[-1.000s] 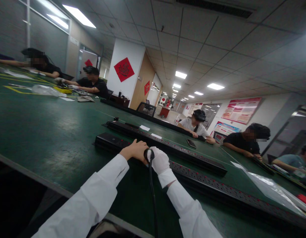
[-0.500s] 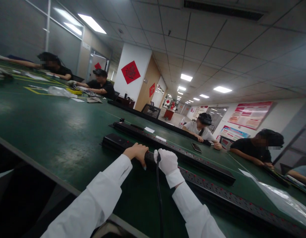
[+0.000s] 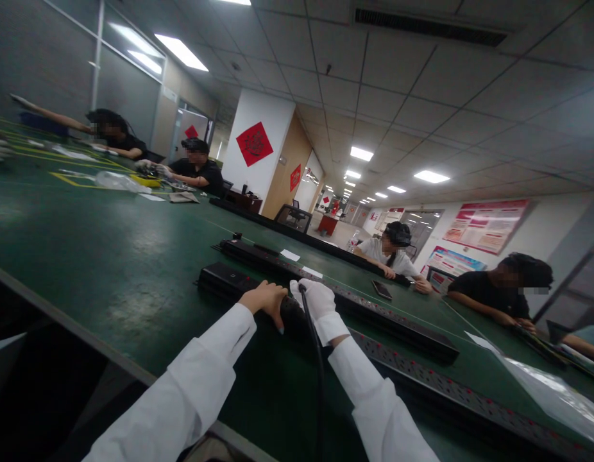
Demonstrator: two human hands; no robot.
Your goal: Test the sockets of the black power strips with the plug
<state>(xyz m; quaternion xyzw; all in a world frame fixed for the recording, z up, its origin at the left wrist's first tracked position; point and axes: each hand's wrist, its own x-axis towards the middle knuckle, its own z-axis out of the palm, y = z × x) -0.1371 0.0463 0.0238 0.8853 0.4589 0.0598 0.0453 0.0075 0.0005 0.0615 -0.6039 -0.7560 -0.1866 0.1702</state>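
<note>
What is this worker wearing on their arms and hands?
Long white sleeves cover both arms, the left sleeve and the right sleeve alike. The right hand wears a white glove; the left hand is ungloved.

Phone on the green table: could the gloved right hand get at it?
Probably not freely: the right hand grips a black cable, and a power strip lies between it and the phone.
</note>
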